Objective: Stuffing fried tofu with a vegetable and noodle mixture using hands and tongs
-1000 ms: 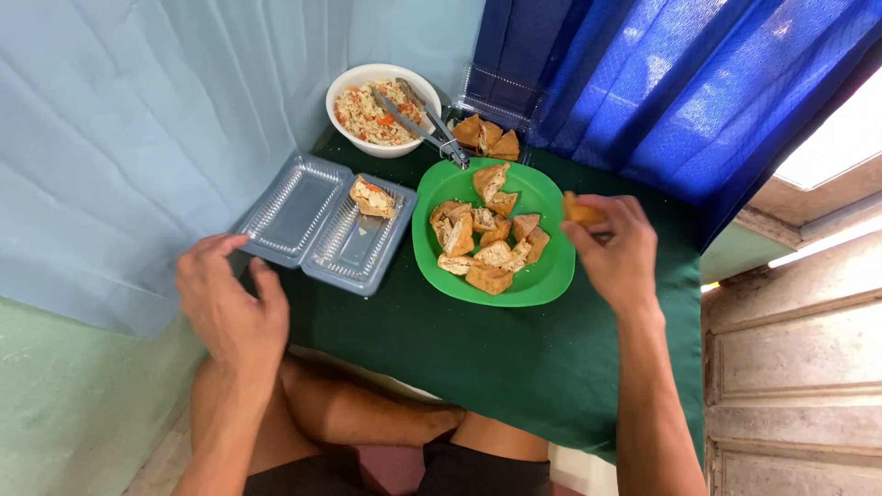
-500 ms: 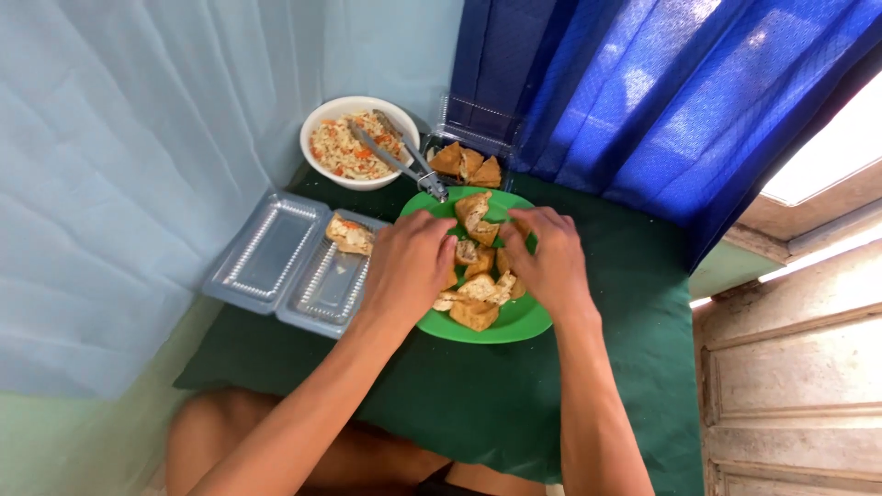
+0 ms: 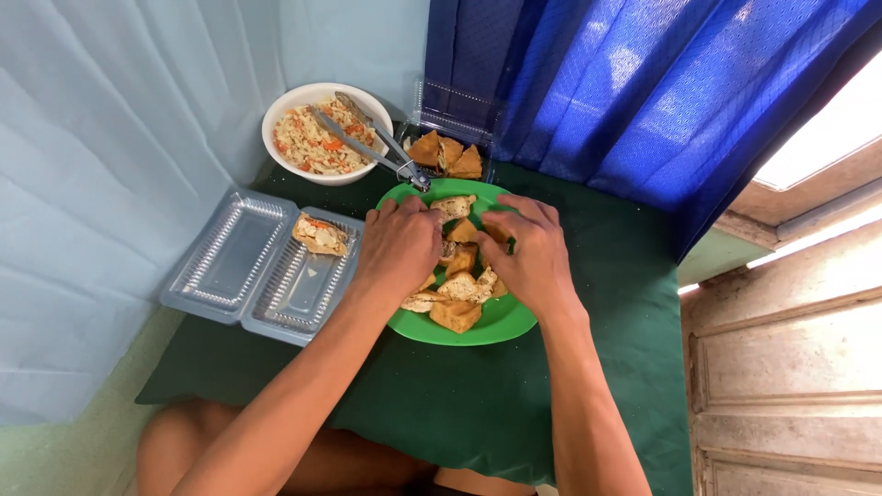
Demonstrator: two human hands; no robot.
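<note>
Green cloth covered the counter (image 3: 514, 404), wedged into a corner: pale blue sheeting on the left wall, blue curtain (image 3: 643, 101) behind and right, weathered wooden door far right.

Left to right:
- clear plastic clamshell tray (image 3: 230, 266), hinged open, two ribbed halves; one stuffed tofu piece (image 3: 320, 234) in the right half's far corner
- white bowl (image 3: 285, 106) of shredded filling with orange bits, at the back; metal tongs (image 3: 367, 138) resting across it, tips reaching the plate rim
- second clear tray (image 3: 450, 124) against the curtain, holding fried tofu triangles
- green plate (image 3: 496, 321) mid-counter, piled with fried tofu pieces (image 3: 457, 292)

Left hand (image 3: 400, 248) lay palm-down on the pile, fingers curled on tofu; grip state: cannot tell. Right hand (image 3: 528, 253) was just beside it, fingers bent over pieces at the plate's right side; cannot tell if the grip held one.
</note>
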